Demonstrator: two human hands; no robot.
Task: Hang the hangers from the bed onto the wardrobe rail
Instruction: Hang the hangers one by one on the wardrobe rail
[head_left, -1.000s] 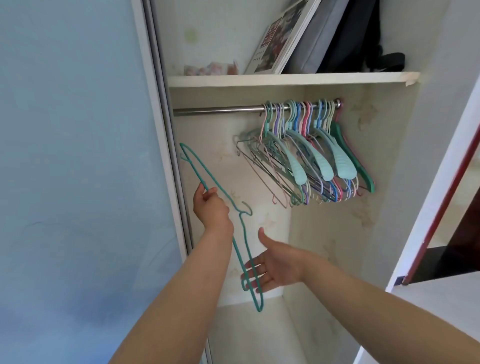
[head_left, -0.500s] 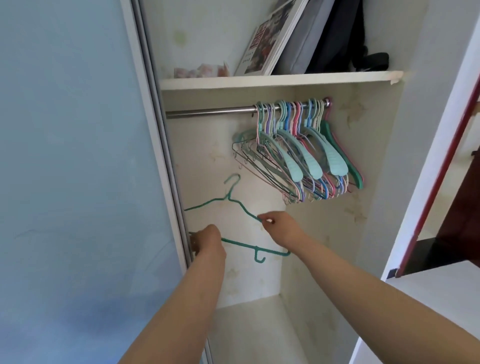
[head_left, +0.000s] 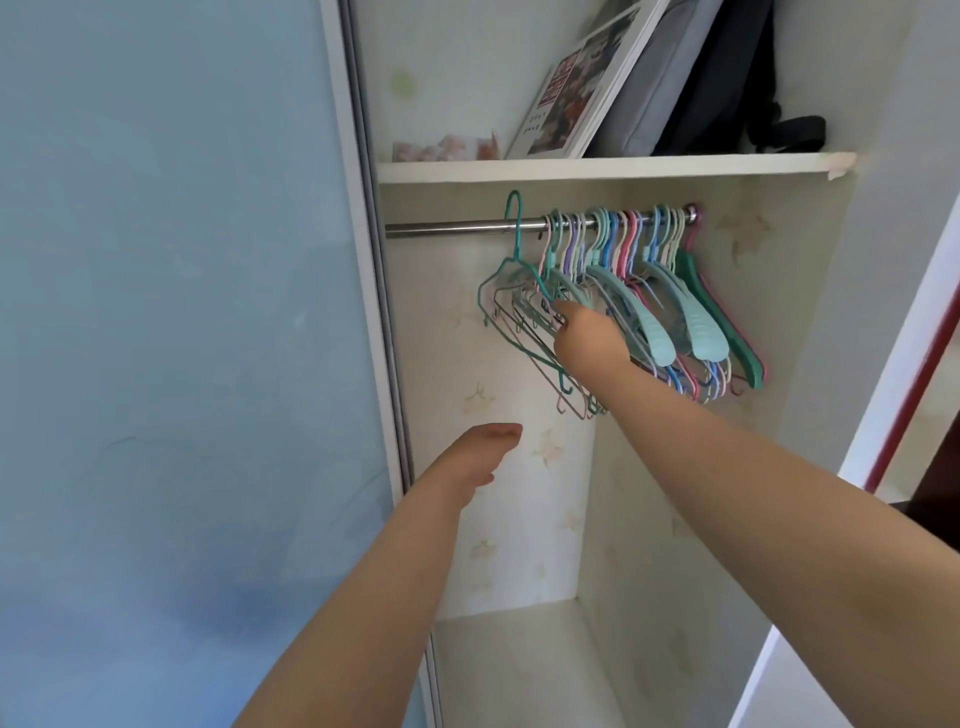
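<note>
A thin teal wire hanger (head_left: 514, 244) has its hook over the steel wardrobe rail (head_left: 457, 228), left of a bunch of several coloured hangers (head_left: 670, 306). My right hand (head_left: 584, 340) reaches up and pinches the teal hanger's sloping right shoulder, fingers curled round the wire. My left hand (head_left: 475, 457) hovers lower, below the hangers, with relaxed fingers and holds nothing. The bed is out of view.
A white shelf (head_left: 613, 167) above the rail carries a leaning picture board (head_left: 571, 83) and dark bags (head_left: 727, 73). A pale blue sliding door (head_left: 171, 338) closes off the left. The wardrobe floor (head_left: 524, 670) lies below. A red-edged door (head_left: 914, 374) stands at the right.
The teal hanger went up from chest height and its hook now sits over the rail. My left hand let go of it and dropped back; my right hand rose with it.
</note>
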